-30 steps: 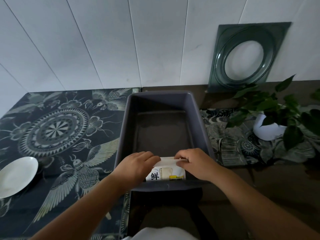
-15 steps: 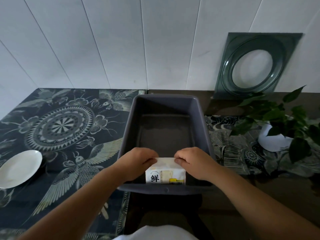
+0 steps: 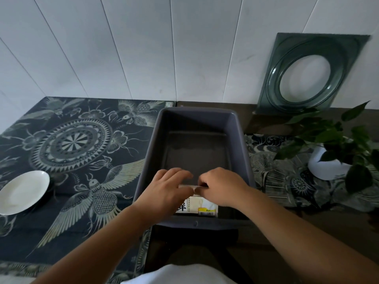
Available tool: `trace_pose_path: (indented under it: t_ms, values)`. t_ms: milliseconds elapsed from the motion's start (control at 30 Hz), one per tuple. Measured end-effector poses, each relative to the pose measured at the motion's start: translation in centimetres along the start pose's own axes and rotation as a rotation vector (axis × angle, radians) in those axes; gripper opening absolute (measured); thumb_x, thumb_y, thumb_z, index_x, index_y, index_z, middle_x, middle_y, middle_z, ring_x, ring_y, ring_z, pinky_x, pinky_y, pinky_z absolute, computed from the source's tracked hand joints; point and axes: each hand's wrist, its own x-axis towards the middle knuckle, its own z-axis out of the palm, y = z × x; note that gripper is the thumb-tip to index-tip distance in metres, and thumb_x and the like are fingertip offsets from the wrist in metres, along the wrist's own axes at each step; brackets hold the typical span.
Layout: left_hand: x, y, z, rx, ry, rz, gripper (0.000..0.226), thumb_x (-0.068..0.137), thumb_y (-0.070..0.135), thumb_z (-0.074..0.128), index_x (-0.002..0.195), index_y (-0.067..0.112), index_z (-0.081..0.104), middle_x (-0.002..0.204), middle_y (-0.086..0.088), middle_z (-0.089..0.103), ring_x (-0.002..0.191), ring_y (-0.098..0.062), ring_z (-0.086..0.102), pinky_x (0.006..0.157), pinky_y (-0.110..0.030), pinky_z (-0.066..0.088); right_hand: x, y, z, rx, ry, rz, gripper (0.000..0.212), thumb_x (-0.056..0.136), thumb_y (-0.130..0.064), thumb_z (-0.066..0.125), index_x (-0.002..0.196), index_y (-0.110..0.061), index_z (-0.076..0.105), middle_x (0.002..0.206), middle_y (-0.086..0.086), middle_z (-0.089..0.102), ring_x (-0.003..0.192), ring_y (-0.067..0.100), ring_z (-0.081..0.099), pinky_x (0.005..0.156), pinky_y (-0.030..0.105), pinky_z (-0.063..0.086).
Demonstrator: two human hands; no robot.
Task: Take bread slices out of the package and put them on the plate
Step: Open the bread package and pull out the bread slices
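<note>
A white bread package (image 3: 202, 206) with black lettering and a yellow label stands at the near end of a grey plastic bin (image 3: 239, 136). My left hand (image 3: 166, 191) and my right hand (image 3: 221, 188) meet over the package's top edge, both pinching it, and they hide most of it. No bread slice is visible. The white plate (image 3: 21, 191) sits bare at the far left on the patterned cloth, well apart from both hands.
A potted green plant (image 3: 336, 152) in a white pot stands at the right. A dark green square frame with a round hole (image 3: 307, 72) leans on the white wall behind. The patterned dark cloth (image 3: 69, 144) covers the table's left side.
My hands have drawn closer together over the package's top, now covering more of it. The camera has tilted slightly; the package stays in the bin.
</note>
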Motion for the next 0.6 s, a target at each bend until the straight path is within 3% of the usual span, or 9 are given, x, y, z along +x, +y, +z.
trace_pose_path:
  t_ms: [133,200,300,400,467,533,600]
  values:
    - [-0.5,1.0,-0.6,-0.029,0.007,-0.035,0.035,0.082,0.018,0.070,0.110,0.035,0.059,0.135,-0.008,0.053,0.130,-0.032,0.041,0.089,-0.046,0.036,1.8,0.5,-1.5,-0.134,0.104,0.028,0.023,0.092,-0.035,0.055,0.070,-0.029,0.057,0.065,-0.009,0.055,0.057,0.010,0.054,0.045,0.024,0.029]
    - [-0.9,1.2,-1.0,-0.047,0.004,-0.005,0.030,0.084,0.020,0.066,0.110,0.031,0.059,0.133,-0.002,0.051,0.132,-0.028,0.039,0.091,-0.043,0.030,2.8,1.3,-2.4,-0.197,0.149,0.061,0.026,0.092,-0.033,0.056,0.066,-0.028,0.056,0.064,-0.009,0.058,0.057,0.010,0.055,0.045,0.024,0.031]
    - [-1.3,1.6,-1.5,-0.084,-0.074,0.048,0.011,0.085,0.016,0.063,0.092,0.023,0.060,0.107,0.006,0.065,0.122,-0.019,0.050,0.094,-0.044,0.031,4.3,1.7,-3.2,-0.234,0.196,0.097,0.024,0.091,-0.028,0.057,0.068,-0.028,0.060,0.063,-0.006,0.061,0.056,0.012,0.058,0.047,0.026,0.042]
    - [-1.3,1.8,-2.1,-0.046,-0.183,0.051,0.010,0.083,0.013,0.059,0.086,0.022,0.057,0.087,0.006,0.066,0.103,-0.017,0.057,0.098,-0.050,0.032,4.8,1.3,-3.0,-0.306,0.210,0.082,0.017,0.090,-0.022,0.062,0.073,-0.026,0.059,0.067,-0.004,0.060,0.059,0.013,0.057,0.052,0.029,0.046]
    - [-1.1,1.7,-2.3,-0.002,-0.218,0.035,0.010,0.085,0.014,0.058,0.090,0.023,0.057,0.089,0.005,0.067,0.103,-0.017,0.057,0.102,-0.051,0.030,4.3,0.8,-2.9,-0.326,0.306,-0.011,0.008,0.086,-0.016,0.067,0.084,-0.023,0.062,0.078,-0.002,0.062,0.069,0.015,0.057,0.056,0.030,0.045]
    - [-0.5,1.5,-2.5,0.014,-0.215,0.039,0.009,0.087,0.018,0.059,0.094,0.023,0.057,0.095,0.005,0.068,0.108,-0.017,0.056,0.103,-0.050,0.030,3.1,0.6,-2.9,-0.370,0.437,-0.193,0.017,0.081,-0.008,0.069,0.095,-0.017,0.067,0.090,0.002,0.064,0.079,0.020,0.057,0.061,0.032,0.046]
    - [0.0,1.3,-2.7,0.052,-0.226,0.030,0.020,0.085,0.030,0.064,0.103,0.023,0.056,0.105,0.004,0.069,0.114,-0.018,0.056,0.101,-0.048,0.033,1.2,0.6,-3.0,-0.402,0.464,-0.427,0.019,0.079,-0.004,0.065,0.093,-0.016,0.067,0.089,0.004,0.063,0.080,0.023,0.055,0.064,0.036,0.047]
